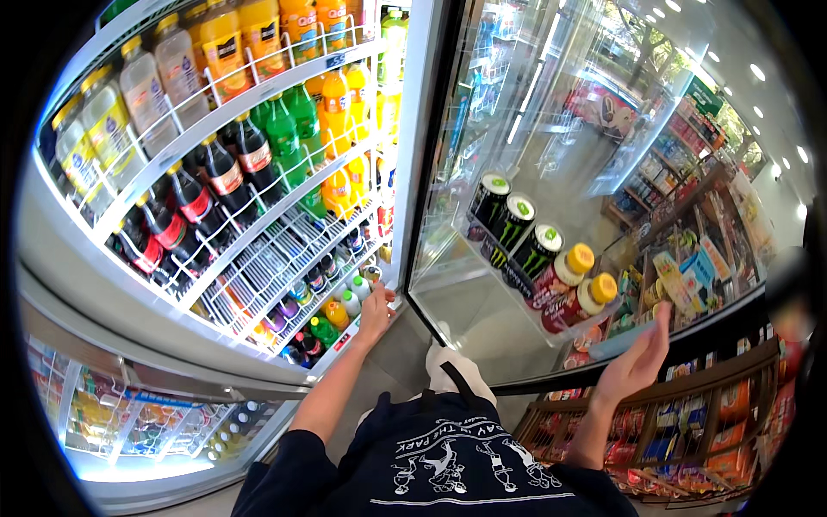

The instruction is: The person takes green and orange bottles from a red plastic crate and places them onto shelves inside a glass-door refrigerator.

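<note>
A lit drinks fridge (258,213) stands with its glass door (426,278) swung out to the right. My left hand (378,315) reaches to the lower right corner of the fridge, near small bottles (351,302) on a low shelf; nothing is seen held, though its fingertips partly hide each other. On the other side, my right hand (636,362) is raised by the door's outer edge with fingers extended; contact with the door cannot be told. The door's clear rack holds several black Monster cans (539,249) and yellow-capped bottles (575,307).
Cola bottles (194,200), green and orange soda bottles (282,126), and Minute Maid bottles (221,39) fill the wire shelves. Another lit cooler (148,420) is at the lower left. Snack shelves (678,413) stand at the lower right, close to my right arm.
</note>
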Action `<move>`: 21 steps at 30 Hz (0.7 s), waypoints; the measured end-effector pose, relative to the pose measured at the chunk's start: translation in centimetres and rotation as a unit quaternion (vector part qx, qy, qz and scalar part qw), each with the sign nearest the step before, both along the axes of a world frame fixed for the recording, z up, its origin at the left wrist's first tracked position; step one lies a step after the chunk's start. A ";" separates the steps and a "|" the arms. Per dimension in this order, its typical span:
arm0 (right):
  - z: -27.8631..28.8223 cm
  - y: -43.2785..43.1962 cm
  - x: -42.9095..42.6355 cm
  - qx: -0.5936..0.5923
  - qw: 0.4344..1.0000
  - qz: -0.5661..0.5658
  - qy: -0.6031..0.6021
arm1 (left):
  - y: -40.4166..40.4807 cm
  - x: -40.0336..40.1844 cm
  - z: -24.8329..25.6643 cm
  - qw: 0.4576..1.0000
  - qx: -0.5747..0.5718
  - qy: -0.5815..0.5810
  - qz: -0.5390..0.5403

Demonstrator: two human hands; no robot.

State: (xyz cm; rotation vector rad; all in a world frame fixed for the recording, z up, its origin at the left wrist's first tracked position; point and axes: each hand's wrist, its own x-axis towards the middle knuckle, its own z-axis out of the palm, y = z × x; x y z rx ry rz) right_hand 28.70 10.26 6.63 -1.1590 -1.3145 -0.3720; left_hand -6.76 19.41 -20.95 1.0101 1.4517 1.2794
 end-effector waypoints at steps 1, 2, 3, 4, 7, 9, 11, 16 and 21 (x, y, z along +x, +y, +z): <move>-0.3 0.6 -2.0 0.053 0.996 0.043 0.049 | 1.0 -0.1 -0.5 1.000 -0.009 -0.001 0.000; -0.4 1.2 -3.3 0.067 0.989 0.128 -0.021 | 2.0 0.1 -0.3 1.000 -0.023 -0.010 0.008; -0.9 2.2 -4.9 0.081 0.969 0.216 -0.087 | 3.0 -0.1 -0.3 1.000 -0.017 -0.012 0.020; -2.0 3.8 -7.5 0.045 0.950 0.304 -0.061 | 3.7 -0.5 -0.7 0.999 -0.014 -0.011 0.034; -6.5 9.4 -15.2 -0.165 0.884 0.434 -0.041 | 4.9 -2.2 -0.6 0.994 -0.001 0.002 0.111; -11.5 13.7 -20.3 -0.381 0.782 0.477 0.127 | 5.9 -4.9 0.1 0.984 0.025 0.054 0.166; -15.9 17.9 -24.7 -0.397 0.768 0.487 0.124 | 7.2 -8.6 0.7 0.964 0.048 0.193 0.179; -23.4 24.5 -33.5 -0.458 0.730 0.467 0.197 | 10.1 -13.5 5.9 0.923 0.051 0.298 0.240; -28.2 30.0 -43.6 -0.300 0.797 0.499 0.161 | 14.8 -17.6 4.0 0.875 0.136 0.394 0.248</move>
